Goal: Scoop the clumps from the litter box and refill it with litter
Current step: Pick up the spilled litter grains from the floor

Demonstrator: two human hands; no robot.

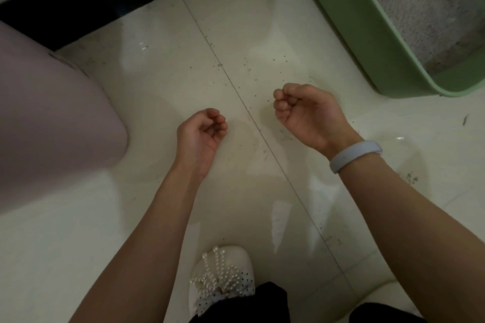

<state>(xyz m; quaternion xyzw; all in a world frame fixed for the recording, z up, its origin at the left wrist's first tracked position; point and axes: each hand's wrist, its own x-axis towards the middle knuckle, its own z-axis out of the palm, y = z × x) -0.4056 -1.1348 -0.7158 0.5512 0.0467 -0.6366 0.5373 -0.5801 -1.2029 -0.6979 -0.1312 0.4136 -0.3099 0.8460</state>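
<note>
Two bare hands hang over a pale tiled floor [157, 86] in the single head view I am watching, and both hold nothing. The left hand [200, 130] is palm up with its fingers loosely curled. The right hand [301, 110], with a pale blue wristband [354, 156] on its wrist, is also palm up with loosely curled fingers; I would call both relaxed rather than clenched.

The green litter box [367, 42] sits at the upper right, ahead of and beyond the right hand, well apart from the left. Grey litter [420, 8] fills it, and a darker patch near its closest corner may be a clump, though the picture is too soft there for me to be sure. Dark grains [246, 71] are scattered on the tiles between the hands and the box.

At the left edge stands a pinkish rounded container [52, 118], near the left hand but not touching it. A white slipper [223, 278] trimmed with pearls shows at the bottom.

I see no scoop and no litter bag. As I judge it, scooping has not begun, so the step in hand is to fetch a scoop, then work from the box's near corner, sifting slowly so clean grains fall back.
</note>
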